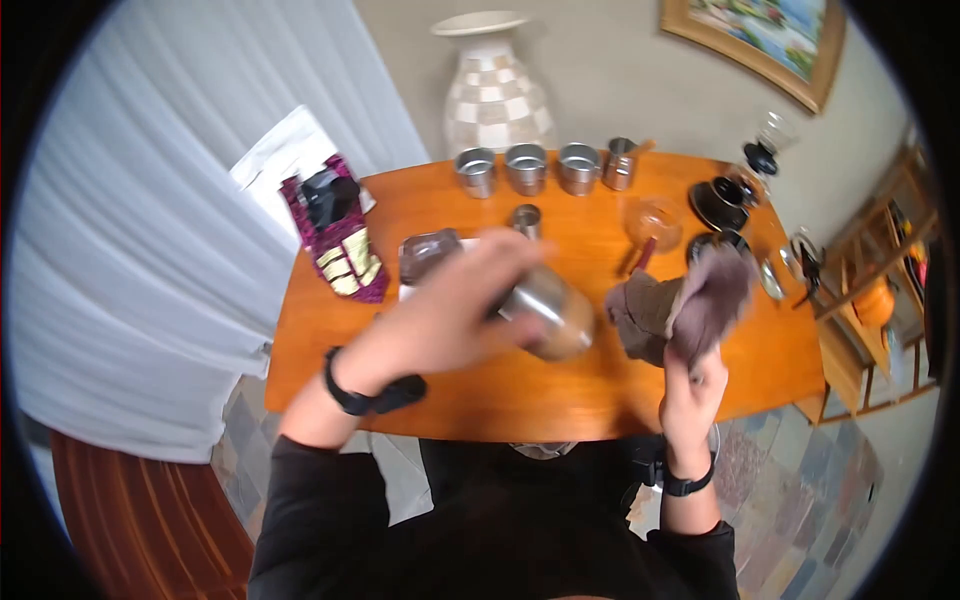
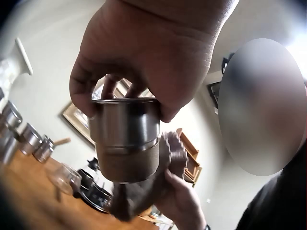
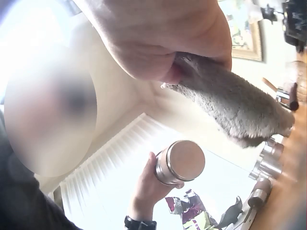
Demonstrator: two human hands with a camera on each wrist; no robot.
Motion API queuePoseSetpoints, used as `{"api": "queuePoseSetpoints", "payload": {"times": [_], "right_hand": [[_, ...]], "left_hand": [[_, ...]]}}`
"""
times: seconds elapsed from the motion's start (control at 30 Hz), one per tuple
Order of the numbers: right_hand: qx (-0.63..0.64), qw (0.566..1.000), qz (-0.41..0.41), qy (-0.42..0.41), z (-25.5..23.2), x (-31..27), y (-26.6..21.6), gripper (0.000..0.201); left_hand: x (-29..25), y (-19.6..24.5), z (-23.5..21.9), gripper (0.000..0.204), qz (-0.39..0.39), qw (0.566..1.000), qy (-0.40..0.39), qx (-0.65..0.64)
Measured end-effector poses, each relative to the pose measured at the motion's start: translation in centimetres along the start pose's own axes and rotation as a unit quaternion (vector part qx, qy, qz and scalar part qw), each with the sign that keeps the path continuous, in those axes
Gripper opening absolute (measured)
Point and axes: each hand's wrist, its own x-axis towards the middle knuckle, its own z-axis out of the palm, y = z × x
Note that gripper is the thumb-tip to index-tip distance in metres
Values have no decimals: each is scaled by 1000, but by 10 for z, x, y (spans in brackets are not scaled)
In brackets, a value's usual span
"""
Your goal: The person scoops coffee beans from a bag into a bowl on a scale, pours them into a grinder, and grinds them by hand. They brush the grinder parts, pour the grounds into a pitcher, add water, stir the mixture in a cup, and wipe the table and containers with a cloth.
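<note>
My left hand [image 1: 435, 315] grips a steel cup [image 2: 125, 122] by its rim, thumb on one side and fingers on the other. The cup has a shiny upper part and a brownish lower band; its flat base [image 3: 187, 160] faces the right wrist camera. Between the thumb and fingers of my right hand [image 1: 693, 400] hangs a grey-brown cloth [image 3: 235, 103], fuzzy like a small towel. In the head view the cloth [image 1: 712, 305] is bunched over the table's right side, a short way right of the cup.
Several metal cups [image 1: 525, 168] line the back of the wooden table [image 1: 480, 400]. At the right are a clear bowl-like vessel [image 1: 655, 222] and dark cups on saucers [image 1: 719, 205]. A purple bag [image 1: 345, 250] and a clear container [image 1: 428, 255] lie left. A vase [image 1: 497, 90] stands behind.
</note>
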Motion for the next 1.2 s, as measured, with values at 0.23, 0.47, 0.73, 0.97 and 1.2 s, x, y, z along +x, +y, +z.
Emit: {"api": "queuePoseSetpoints", "payload": {"times": [0.23,0.47,0.73,0.97,1.2], "right_hand": [[127,957,-117,-233,52,-7,-6,39],[404,787,235,-403,37,-26,40,89],[365,874,225,-228,43,-22,17,99],[191,966,22,-170,79,-15,3,82],[316,925,140,-161,73,-27,3,87]], "left_hand": [[-36,5,54,68,-42,992,101,-60],[-42,2,74,60,107,976,84,-168],[-37,-11,81,67,92,980,179,2],[-33,-5,130,63,-20,839,278,-467],[-40,-7,121,62,85,888,268,-363]]}}
